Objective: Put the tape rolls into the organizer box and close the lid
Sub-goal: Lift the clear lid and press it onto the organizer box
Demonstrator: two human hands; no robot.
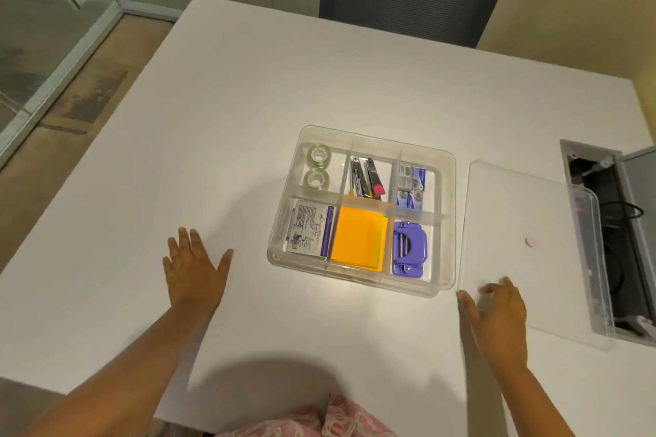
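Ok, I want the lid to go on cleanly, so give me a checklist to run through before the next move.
1. Both tape rolls in the organizer box: ok, they sit in its far-left compartment.
2. No tape roll left out on the table: ok.
3. Nothing standing above the box rim: cannot tell; the staplers lean against a divider.
4. Lid within reach: ok, it lies flat just right of the box.
5. Right hand has a grip on the lid: not ok, the fingers only rest at its near corner.
6. Left hand clear of the box: ok, it is spread open over the table, to the left.

Bare forearms, pink lace-patterned garment point(330, 422)
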